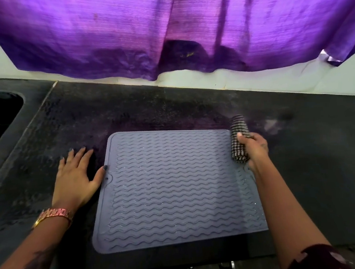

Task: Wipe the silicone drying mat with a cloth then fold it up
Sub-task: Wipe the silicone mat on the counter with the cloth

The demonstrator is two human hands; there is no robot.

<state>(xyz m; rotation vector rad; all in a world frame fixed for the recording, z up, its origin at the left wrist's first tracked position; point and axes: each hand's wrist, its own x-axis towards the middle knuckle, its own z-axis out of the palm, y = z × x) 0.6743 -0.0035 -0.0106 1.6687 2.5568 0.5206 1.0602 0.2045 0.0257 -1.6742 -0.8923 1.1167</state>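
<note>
Silicone mat (pixel 172 186) flat | left hand (pixel 77 177) spread beside it | right hand (pixel 254 151) grips cloth (pixel 239 138)

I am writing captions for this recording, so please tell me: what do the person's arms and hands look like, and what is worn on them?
The left hand has dark-painted nails, and a rose-gold link watch sits on its wrist. A dark tattoo marks the left forearm. The right hand has a small dark marking on its back. Near the right elbow shows a dark maroon patterned sleeve.

One grey wavy-ribbed silicone mat (pixel 172 186), one rolled black-and-white checked cloth (pixel 239 141), one pink metal-link bracelet (pixel 55 216) and one purple curtain (pixel 163 28) are showing.
</note>
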